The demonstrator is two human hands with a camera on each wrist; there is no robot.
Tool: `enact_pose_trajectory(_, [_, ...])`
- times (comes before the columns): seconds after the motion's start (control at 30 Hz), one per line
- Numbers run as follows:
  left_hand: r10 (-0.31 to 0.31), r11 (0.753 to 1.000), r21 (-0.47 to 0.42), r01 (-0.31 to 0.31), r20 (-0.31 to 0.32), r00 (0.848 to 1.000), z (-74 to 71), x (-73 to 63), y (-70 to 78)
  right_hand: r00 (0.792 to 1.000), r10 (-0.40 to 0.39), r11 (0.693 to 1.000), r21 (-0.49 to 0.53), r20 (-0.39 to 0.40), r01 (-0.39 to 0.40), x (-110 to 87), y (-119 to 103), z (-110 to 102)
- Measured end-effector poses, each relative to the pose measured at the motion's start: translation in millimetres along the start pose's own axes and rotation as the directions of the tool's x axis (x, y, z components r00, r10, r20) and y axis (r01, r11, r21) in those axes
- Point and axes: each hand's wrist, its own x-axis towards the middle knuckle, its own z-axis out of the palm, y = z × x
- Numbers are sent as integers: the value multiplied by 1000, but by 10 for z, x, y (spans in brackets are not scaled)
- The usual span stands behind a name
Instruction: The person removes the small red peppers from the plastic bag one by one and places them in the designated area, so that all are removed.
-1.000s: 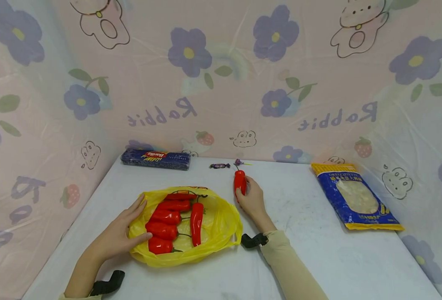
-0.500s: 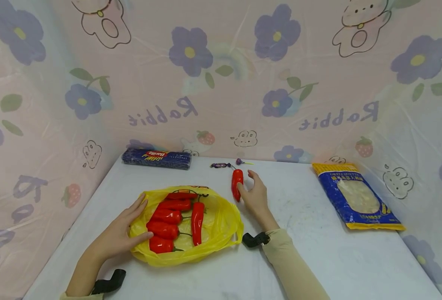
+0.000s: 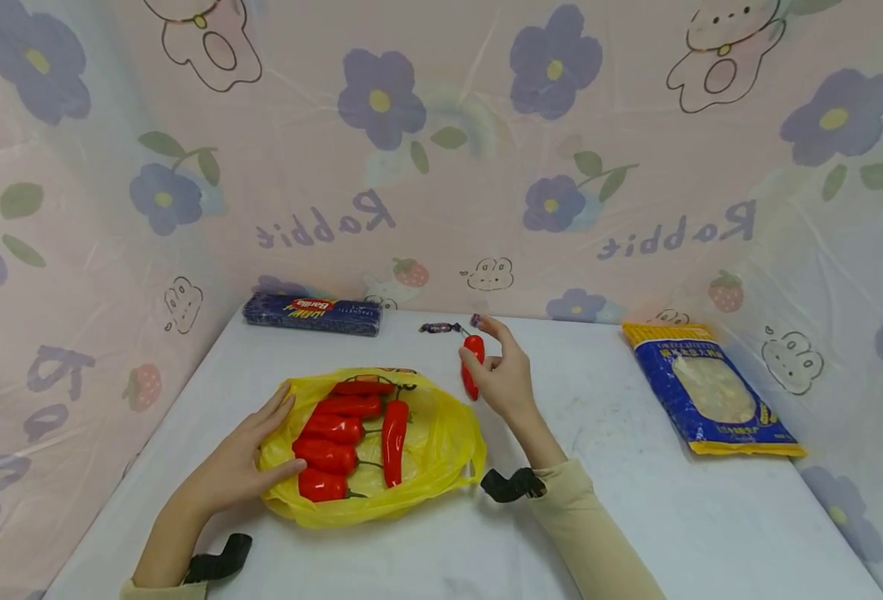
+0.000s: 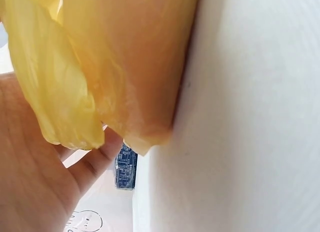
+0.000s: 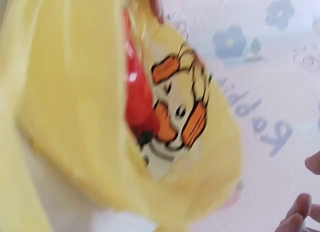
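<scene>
My left hand [image 3: 235,467] rests against the left rim of a yellow plastic bag [image 3: 441,450], fingers fairly straight and thumb spread over the edge. The left wrist view shows the bag's film [image 4: 65,92] lying against the palm. Several red chili peppers [image 3: 394,442] lie in the bag, which faces up with its mouth wide. Another red chili pepper [image 3: 471,387] lies on the table beyond the bag. My right hand [image 3: 509,379] is over it, thumb across it in the head view; contact is unclear. Its index finger stretches toward a small purple lollipop [image 3: 475,320], mostly hidden.
A purple wrapped candy [image 3: 440,327] lies just left of the loose pepper's stem. A blue spaghetti pack [image 3: 312,313] sits at the back left, and a blue and yellow pasta bag [image 3: 711,387] at the right. Printed curtains surround the white table [image 3: 599,517].
My right hand has let go of the red chili pepper, leaving it on the table, and its index finger now reaches farther toward the lollipop. The left hand stays at the bag.
</scene>
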Motion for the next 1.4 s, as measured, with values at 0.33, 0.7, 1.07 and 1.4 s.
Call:
enact_pose_trajectory(0.33, [-2,1000,-7,2,-2,1000,-7,-3,-9,980,-102,993,71,168,91,-262,-461,119])
enact_pose_trajectory(0.7, [-1,1000,-7,1,1,1000,-15,19,-16,915,-50,991,135,401,-6,-527,-517,398])
enact_pose_trajectory(1.07, [8,1000,-5,-8,4,1000,-6,4,0,917,-28,957,-256,399,140,-660,-357,644])
enact_pose_trajectory(1.4, [15,1000,-8,-15,3,1000,14,6,-2,925,42,930,-354,376,102,-656,-243,766])
